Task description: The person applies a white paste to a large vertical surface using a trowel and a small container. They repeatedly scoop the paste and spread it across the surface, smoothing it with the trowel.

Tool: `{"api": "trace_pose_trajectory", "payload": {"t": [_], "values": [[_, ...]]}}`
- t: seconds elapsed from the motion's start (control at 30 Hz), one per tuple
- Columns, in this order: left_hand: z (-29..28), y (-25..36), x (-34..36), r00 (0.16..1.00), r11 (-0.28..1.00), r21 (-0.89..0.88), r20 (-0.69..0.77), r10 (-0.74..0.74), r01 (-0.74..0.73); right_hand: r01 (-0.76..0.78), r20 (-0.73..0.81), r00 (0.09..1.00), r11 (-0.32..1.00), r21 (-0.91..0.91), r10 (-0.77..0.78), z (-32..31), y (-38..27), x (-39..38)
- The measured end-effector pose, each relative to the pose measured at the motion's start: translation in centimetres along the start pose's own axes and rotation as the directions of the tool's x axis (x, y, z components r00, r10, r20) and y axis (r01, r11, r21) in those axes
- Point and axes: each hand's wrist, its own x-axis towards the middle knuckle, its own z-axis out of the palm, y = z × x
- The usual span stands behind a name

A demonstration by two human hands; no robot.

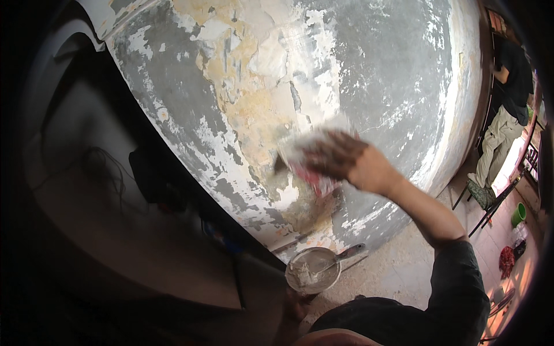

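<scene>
My right hand (340, 155), smeared by motion, grips a blurred white-and-red item (317, 184), possibly a cloth or pad, against or just over the peeling grey, white and yellowish wall (381, 69). Below, near the wall's foot, my left hand (296, 307) holds a round pan (291, 277) from underneath. Pale, pasty material (310, 279) lies in the pan, and a tool with a dark handle (350, 251) rests across it with its handle sticking out to the right.
At the right, another person (508, 69) in dark top and pale trousers is beside dark metal legs. A green cup (517, 214) and red cloth (506, 262) lie on the tiled floor (398, 274). A shadowed dark surface (156, 254) with cables (118, 173) fills the left.
</scene>
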Motion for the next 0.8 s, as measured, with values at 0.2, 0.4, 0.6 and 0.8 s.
{"api": "trace_pose_trajectory", "payload": {"t": [0.2,0.4,0.6,0.8], "values": [[0.9,3.2,0.1,0.987,0.978,-0.175,-0.093,-0.132,0.114,-0.050,-0.028,0.998,0.963,0.265,0.060,-2.3,0.4,0.1],[5.3,5.0,1.5,0.994,0.963,-0.247,0.003,-0.114,0.111,-0.115,-0.516,0.852,0.993,-0.018,0.089,-7.9,10.6,11.3],[5.6,4.0,1.6,0.997,0.956,0.282,0.049,0.065,-0.077,-0.102,-0.141,0.986,0.992,-0.077,0.090,3.4,-1.1,2.3],[3.1,3.3,0.8,0.987,0.923,-0.355,0.000,-0.160,0.150,-0.168,0.204,0.975,0.902,0.397,0.092,-0.1,-3.6,-3.3]]}}
